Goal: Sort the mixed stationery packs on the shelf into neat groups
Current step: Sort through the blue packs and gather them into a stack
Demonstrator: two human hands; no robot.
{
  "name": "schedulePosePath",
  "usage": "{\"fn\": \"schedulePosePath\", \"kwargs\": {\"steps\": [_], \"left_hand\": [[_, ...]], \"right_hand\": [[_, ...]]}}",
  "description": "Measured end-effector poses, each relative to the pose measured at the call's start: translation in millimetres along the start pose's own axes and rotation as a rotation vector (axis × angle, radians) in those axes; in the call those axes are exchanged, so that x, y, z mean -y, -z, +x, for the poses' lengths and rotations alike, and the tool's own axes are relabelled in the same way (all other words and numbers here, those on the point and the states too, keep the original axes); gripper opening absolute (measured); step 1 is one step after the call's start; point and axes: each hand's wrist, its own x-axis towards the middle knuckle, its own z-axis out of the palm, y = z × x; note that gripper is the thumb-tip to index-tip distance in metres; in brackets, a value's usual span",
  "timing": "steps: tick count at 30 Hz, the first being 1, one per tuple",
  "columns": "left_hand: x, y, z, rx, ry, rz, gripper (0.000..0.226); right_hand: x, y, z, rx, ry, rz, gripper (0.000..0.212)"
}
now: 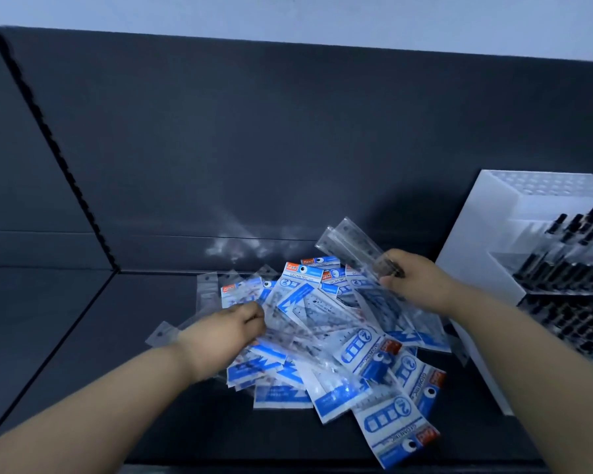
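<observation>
A loose heap of blue-and-white geometry set packs in clear sleeves lies on the dark shelf. Several plain clear ruler packs stick out at the heap's left edge. My right hand grips a few clear ruler packs, held up above the heap's back right and pointing up-left. My left hand has its fingers curled on the pile's left side, pinching a clear pack there. Its fingertips are partly hidden by the packs.
A white display stand with rows of dark-capped pens stands right of the heap, close to my right forearm. The dark back wall of the shelf rises behind. A side panel joins at the left corner.
</observation>
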Motion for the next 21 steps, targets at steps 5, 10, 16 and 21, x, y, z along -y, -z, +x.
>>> {"fn": "schedulePosePath", "kwargs": {"steps": [5,10,16,21], "left_hand": [[-1,-11,0,-0.06,0.011,-0.115,0.054],[-10,1,11,-0.115,0.061,-0.216,0.033],[-25,25,45,-0.032,0.321,-0.537,0.004],[-2,40,45,-0.11,0.503,-0.847,0.014]], "right_hand": [[4,-3,4,0.023,-0.034,0.13,0.015],[7,-4,9,0.07,-0.009,0.271,0.019],[-1,3,24,-0.033,-0.042,0.146,0.015],[-16,1,30,-0.021,-0.134,0.208,0.012]]}}
